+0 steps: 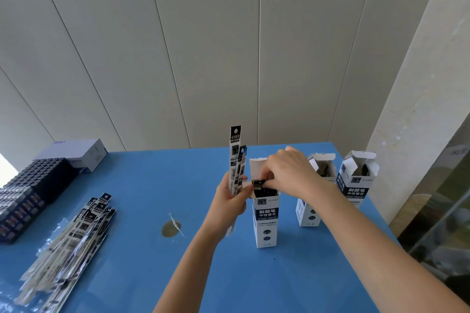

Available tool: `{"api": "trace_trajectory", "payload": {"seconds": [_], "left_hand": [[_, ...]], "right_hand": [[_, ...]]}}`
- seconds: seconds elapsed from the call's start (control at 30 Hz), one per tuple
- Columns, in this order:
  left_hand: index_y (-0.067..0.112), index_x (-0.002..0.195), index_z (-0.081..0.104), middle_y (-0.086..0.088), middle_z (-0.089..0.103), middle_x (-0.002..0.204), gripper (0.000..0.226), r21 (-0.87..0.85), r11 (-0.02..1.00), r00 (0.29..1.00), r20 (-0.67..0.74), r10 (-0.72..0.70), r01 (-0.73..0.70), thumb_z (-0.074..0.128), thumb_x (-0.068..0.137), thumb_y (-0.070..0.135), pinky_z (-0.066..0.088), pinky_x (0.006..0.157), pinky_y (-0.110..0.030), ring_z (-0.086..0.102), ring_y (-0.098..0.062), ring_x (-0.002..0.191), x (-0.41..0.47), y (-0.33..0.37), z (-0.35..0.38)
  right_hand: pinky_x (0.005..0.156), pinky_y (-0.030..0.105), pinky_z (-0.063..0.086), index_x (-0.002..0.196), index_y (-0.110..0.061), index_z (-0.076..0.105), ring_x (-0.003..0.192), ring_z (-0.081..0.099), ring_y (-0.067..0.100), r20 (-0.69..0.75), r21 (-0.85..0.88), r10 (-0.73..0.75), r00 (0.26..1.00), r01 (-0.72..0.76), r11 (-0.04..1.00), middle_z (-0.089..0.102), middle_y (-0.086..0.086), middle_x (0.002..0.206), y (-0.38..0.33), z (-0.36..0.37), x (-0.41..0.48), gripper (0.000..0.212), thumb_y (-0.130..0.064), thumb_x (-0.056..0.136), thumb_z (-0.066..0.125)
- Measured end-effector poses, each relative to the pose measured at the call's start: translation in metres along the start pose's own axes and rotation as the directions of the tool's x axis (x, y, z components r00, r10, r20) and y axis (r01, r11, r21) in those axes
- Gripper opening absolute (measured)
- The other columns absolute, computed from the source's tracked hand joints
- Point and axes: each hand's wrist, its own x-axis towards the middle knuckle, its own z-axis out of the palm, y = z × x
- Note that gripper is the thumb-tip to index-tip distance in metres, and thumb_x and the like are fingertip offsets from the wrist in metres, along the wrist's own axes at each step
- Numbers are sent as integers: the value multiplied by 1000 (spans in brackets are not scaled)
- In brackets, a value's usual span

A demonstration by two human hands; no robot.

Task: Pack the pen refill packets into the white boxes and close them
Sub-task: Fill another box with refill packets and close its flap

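Note:
A tall white box (265, 221) with a dark label stands upright at the table's middle, its top flap open and dark packet tops showing inside. My right hand (287, 175) reaches over its mouth and pinches the top of a packet (258, 182) at the opening. My left hand (230, 201) grips a few long refill packets (235, 155) upright just left of the box. Two more open white boxes (314, 193) (356, 180) stand to the right, each with dark packets inside. A loose heap of refill packets (73, 239) lies at the left.
The blue table (157, 185) carries a block of dark battery packs (28, 193) at the far left and a white carton (81, 152) behind it. A round cap with clear tape (171, 228) sits mid-table. A glass edge lies at the right.

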Motion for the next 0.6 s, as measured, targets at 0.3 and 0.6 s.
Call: {"api": "trace_trajectory", "payload": {"seconds": [0.3, 0.6], "left_hand": [[11, 99, 46, 0, 44, 64, 5, 16, 1000, 999, -32, -17, 17, 49, 94, 10, 28, 44, -17, 28, -9, 44, -2, 6, -3], [10, 65, 50, -5, 44, 61, 33, -37, 999, 998, -48, 29, -30, 38, 95, 13, 40, 61, -28, 48, -18, 55, -10, 36, -23]], "right_hand": [[63, 13, 33, 103, -25, 70, 57, 48, -3, -196, 482, 157, 968, -45, 875, 69, -17, 93, 19, 8, -14, 19, -24, 87, 60], [61, 23, 41, 97, -18, 59, 66, 49, 14, -37, 894, 516, 856, -203, 401, 66, -4, 90, 22, 58, -54, 32, 6, 89, 38]]}}
